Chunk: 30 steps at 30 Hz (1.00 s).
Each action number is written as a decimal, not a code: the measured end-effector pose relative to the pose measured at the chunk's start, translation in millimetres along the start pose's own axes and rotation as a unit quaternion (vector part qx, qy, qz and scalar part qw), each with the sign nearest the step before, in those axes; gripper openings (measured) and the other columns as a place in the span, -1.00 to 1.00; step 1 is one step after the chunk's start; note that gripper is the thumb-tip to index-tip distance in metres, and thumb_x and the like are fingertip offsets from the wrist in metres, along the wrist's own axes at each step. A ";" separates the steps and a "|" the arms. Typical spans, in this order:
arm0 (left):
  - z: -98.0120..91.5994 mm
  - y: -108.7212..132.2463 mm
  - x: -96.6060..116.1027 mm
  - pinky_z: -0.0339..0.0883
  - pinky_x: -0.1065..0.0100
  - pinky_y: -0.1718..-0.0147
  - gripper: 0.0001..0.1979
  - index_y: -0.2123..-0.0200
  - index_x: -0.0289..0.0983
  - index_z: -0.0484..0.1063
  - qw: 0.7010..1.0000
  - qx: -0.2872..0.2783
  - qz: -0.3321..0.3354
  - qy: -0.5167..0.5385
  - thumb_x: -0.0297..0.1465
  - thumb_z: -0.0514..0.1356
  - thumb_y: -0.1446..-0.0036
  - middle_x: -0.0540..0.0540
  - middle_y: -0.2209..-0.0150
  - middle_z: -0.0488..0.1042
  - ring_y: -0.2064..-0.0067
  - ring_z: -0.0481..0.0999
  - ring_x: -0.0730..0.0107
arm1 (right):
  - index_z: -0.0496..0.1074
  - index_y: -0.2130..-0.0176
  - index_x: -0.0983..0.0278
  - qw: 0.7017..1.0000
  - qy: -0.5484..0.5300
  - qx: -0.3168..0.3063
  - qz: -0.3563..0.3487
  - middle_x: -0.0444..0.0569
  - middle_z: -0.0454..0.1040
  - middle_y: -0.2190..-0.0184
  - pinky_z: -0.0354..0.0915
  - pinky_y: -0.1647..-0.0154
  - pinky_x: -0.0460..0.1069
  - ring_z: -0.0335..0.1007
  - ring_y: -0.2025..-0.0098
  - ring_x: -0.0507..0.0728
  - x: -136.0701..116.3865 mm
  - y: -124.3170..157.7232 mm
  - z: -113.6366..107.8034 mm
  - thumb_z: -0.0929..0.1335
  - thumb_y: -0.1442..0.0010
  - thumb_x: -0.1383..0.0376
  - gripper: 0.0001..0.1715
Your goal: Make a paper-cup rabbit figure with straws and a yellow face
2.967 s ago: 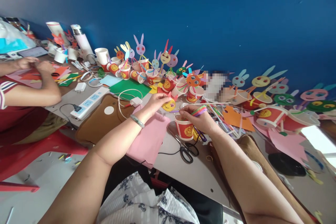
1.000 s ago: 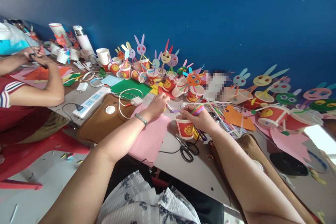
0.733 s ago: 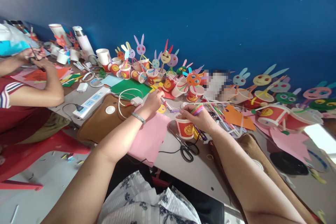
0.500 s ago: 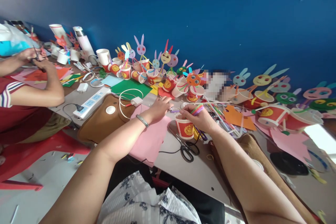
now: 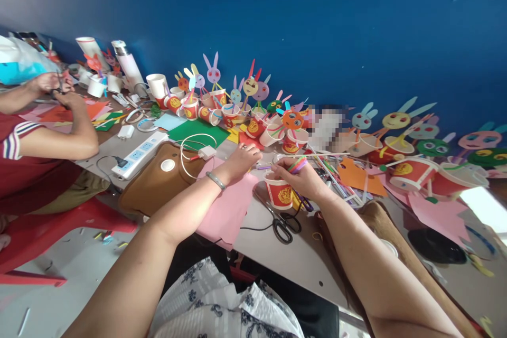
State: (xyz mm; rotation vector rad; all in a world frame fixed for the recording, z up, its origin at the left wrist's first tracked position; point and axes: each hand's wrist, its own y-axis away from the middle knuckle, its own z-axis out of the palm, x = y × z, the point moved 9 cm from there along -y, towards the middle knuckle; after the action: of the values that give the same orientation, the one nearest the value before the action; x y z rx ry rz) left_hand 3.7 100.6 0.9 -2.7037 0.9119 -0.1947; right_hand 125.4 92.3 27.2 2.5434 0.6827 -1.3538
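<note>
My right hand (image 5: pixel 303 178) is closed round the rim of a red paper cup (image 5: pixel 279 195) that stands on the table, with a bundle of coloured paper strips (image 5: pixel 299 165) held in its fingers. My left hand (image 5: pixel 242 159) lies palm down, fingers stretched out, at the far edge of a pink paper sheet (image 5: pixel 227 203), just left of the cup. A short purple straw (image 5: pixel 263 167) lies between the two hands. Anything under the left palm is hidden.
Black scissors (image 5: pixel 282 229) lie near the table's front edge. A brown pouch (image 5: pixel 156 182), a white charger (image 5: pixel 206 152) and a power strip (image 5: pixel 137 155) sit at left. Paper-cup bunnies (image 5: pixel 253 116) line the blue wall. A co-worker's hands (image 5: pixel 55 90) work at far left.
My left hand earlier held a yellow paper face, then a pen-like stick, and has now come down flat on the table. My right hand has stayed on the cup.
</note>
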 end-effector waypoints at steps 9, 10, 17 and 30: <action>-13.2 -1.3 -48.1 0.22 0.18 -0.03 -0.83 0.27 -0.24 0.51 0.989 0.021 -0.101 0.102 -0.52 0.11 -0.21 -0.17 0.10 0.57 -0.03 0.47 0.14 | 0.49 0.41 0.24 1.000 0.015 -0.003 -0.010 0.00 0.65 0.40 0.36 0.40 -0.01 0.53 0.37 0.16 0.3 -0.8 -0.8 0.35 -0.26 -0.03 -0.58; -10.5 -0.6 -47.3 0.23 0.18 -0.02 -0.82 0.30 -0.24 0.52 0.989 0.010 -0.097 0.113 -0.54 0.12 -0.17 -0.16 0.11 0.58 -0.01 0.48 0.15 | 0.49 0.41 0.24 1.000 0.016 -0.001 -0.009 0.00 0.65 0.40 0.36 0.40 -0.01 0.53 0.37 0.16 0.3 -0.8 -1.1 0.35 -0.26 -0.02 -0.58; -13.7 3.0 -42.9 0.29 0.25 -0.02 -0.78 0.38 -0.29 0.54 0.975 0.018 -0.118 0.186 -0.65 0.15 -0.02 -0.14 0.18 0.60 0.05 0.53 0.25 | 0.48 0.40 0.24 1.000 0.016 0.002 -0.002 -0.01 0.65 0.40 0.35 0.38 -0.01 0.52 0.37 0.16 4.3 -0.8 -1.6 0.36 -0.26 -0.02 -0.59; 15.3 5.9 31.8 0.40 0.25 0.04 -0.23 -0.10 -0.26 0.39 0.799 -0.122 -0.047 0.587 -0.35 0.56 0.22 -0.19 -0.09 0.49 -0.11 0.50 0.10 | 0.47 0.40 0.26 1.000 -0.010 0.016 -0.004 -0.03 0.58 0.47 0.30 0.42 -0.02 0.46 0.41 0.13 5.9 -3.4 -3.6 0.38 -0.20 -0.14 -0.48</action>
State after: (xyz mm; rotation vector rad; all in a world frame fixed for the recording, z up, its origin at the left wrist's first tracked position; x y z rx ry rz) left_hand 28.9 80.1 -14.3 -2.6587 1.0743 -2.0507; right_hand 129.3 98.4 24.6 2.5515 0.6747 -1.4016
